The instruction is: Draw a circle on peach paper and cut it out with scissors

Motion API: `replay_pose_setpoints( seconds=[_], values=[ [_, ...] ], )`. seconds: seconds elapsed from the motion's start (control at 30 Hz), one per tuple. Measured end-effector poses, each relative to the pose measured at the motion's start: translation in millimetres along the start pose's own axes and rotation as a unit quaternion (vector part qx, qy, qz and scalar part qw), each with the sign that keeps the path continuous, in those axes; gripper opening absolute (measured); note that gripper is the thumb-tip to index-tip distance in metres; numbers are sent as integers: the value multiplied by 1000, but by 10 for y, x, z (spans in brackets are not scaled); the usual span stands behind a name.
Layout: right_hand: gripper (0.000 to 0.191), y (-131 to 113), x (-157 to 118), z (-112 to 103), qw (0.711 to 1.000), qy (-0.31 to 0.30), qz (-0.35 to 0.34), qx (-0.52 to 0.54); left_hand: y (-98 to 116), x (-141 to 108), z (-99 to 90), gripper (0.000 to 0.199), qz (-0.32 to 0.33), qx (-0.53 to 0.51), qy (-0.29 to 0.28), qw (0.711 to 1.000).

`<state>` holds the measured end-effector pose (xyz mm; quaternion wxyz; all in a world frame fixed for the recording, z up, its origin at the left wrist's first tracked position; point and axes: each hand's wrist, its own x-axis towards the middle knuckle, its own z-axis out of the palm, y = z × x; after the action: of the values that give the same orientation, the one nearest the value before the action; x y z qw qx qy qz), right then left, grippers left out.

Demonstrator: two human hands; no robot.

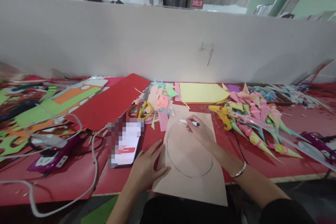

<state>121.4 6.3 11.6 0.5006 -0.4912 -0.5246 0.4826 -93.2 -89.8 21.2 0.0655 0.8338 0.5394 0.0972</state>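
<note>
Right hand (196, 131): fingers pinched round pen (182, 121), long axis crosswise, tip left of fingers | sheet (187, 154): under right hand, drawn curve (190, 177) mostly bodyward of it | left hand (149, 164): gripping nothing, fingers parted, thumb over sheet's left edge, farther from pen tip

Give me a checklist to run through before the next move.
1. Pen held: ok, in the right grip, tip pointing left over the paper.
2. Paper steadied: ok, the left grip is at its left side, thumb over the edge.
3. Paper fully on the table: not ok, its near end reaches past the table's front edge.
4. Drawn outline closed: cannot tell, the right grip and arm cover part of the sheet.
5. Phone off the paper: ok, it lies apart to the left.
6. Glue gun cool: cannot tell.
</note>
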Motion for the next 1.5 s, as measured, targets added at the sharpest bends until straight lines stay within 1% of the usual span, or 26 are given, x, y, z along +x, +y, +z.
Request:
replay_pose_setpoints(
  seconds=[0.1,0.17,0.2,0.27,0.3,0.37,0.43,0.47,0.53,0.63,0.83,0.93,1.03,1.17,1.27,1.4,1.5],
  values=[
    [24,-42,-109,-90,999,3,-15,-38,29,6,-22,57,0,16,-8,1000],
    [25,-105,-257,-150,993,-21,-52,-103,60,12,-36,56,-1,27,-13,1000],
    [24,-139,-351,-176,985,-37,-79,-146,78,15,-42,56,-3,32,-13,999],
    [21,-194,-565,-212,958,-64,-126,-249,114,15,-48,55,-9,45,-11,999],
    [23,-207,-679,-219,942,-72,-135,-299,129,12,-46,53,-10,53,-10,998],
    [33,-195,-898,-211,908,-97,-154,-378,146,-2,-33,48,-7,71,-4,997],
    [34,-139,-1072,-188,875,-103,-168,-442,147,-25,-8,47,0,84,8,996],
    [32,-104,-1135,-180,862,-96,-176,-466,143,-39,5,48,3,86,12,996],
    [31,-42,-1208,-187,842,-99,-187,-497,134,-68,31,50,4,81,14,997],
    [35,3,-1224,-264,829,-121,-198,-508,125,-110,54,48,2,49,8,999],
    [31,-29,-1214,-492,834,-157,-210,-486,140,-132,54,34,-28,-6,7,1000],
    [27,-39,-1228,-584,844,-182,-199,-464,163,-93,28,34,-34,-39,-1,999],
    [21,-38,-1220,-659,858,-200,-190,-434,189,-21,-16,36,-44,-48,6,998],
    [13,-53,-1166,-739,884,-212,-171,-380,225,107,-73,39,-50,-9,6,999],
    [9,-79,-1124,-795,907,-220,-149,-326,247,196,-78,40,-27,29,-7,999],
    [6,-122,-1092,-844,918,-248,-131,-281,294,248,-25,44,11,84,-29,996],
    [10,-149,-1053,-851,932,-250,-110,-239,361,218,-4,45,-6,131,-58,990]
  ],
)
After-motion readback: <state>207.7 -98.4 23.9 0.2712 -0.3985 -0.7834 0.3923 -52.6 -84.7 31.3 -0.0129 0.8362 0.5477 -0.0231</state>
